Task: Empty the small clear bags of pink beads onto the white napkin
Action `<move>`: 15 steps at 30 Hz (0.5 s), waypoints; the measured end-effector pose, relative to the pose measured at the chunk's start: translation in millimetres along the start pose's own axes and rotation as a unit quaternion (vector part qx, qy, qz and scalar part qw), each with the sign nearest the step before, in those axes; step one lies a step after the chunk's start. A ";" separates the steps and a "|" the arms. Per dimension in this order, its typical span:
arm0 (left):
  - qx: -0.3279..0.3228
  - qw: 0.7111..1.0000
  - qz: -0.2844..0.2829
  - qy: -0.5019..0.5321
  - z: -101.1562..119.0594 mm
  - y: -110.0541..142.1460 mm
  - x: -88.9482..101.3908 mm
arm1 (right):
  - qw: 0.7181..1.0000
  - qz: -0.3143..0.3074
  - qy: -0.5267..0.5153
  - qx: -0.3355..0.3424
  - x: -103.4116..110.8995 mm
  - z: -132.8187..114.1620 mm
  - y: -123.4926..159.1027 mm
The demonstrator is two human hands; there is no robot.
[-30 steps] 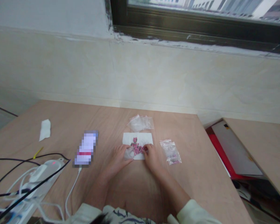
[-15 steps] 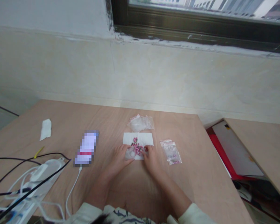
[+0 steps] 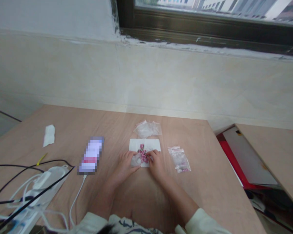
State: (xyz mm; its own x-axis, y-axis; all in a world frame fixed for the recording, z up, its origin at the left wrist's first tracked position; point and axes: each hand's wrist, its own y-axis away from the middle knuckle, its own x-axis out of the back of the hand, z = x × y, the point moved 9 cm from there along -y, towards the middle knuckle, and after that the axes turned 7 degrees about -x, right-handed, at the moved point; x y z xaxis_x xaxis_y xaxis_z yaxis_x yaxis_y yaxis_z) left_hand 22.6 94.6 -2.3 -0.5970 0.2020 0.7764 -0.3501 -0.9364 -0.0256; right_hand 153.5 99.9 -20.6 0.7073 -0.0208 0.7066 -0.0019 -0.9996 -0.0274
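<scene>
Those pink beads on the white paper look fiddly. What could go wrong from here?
The pink beads lie loose on the white paper with no rim around them, so a nudge from the right hand might send them rolling across the wooden desk. The left hand rests on a small clear plastic bag right beside the pile, and that bag could drag beads aside if it slips.

Beads on paper sheet, mid-surface. Plastic bag behind sheet; second plastic bag to right. Phone left of sheet; tissue scrap farther left; power strip front-left.
</scene>
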 end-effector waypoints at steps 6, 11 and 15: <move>0.014 1.000 0.003 0.011 -4.0 2.5 2.8 | 0.995 -0.042 0.084 0.032 -5.6 1.2 -6.2; 0.029 0.999 -0.013 0.021 -3.8 1.9 1.1 | 0.989 -0.067 0.126 0.038 -5.1 -0.5 -10.3; 0.024 1.000 -0.004 0.015 -4.3 -0.1 -0.9 | 0.994 -0.051 0.096 0.015 -0.1 -6.7 -10.7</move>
State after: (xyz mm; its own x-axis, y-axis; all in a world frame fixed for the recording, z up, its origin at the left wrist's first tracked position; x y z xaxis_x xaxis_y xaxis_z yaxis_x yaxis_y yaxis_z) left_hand 20.0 95.8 -5.7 -0.6162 0.2166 0.7572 -0.3204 -0.9472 0.0102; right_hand 148.7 110.4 -15.7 0.5542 0.0747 0.8290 0.0864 -0.9958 0.0319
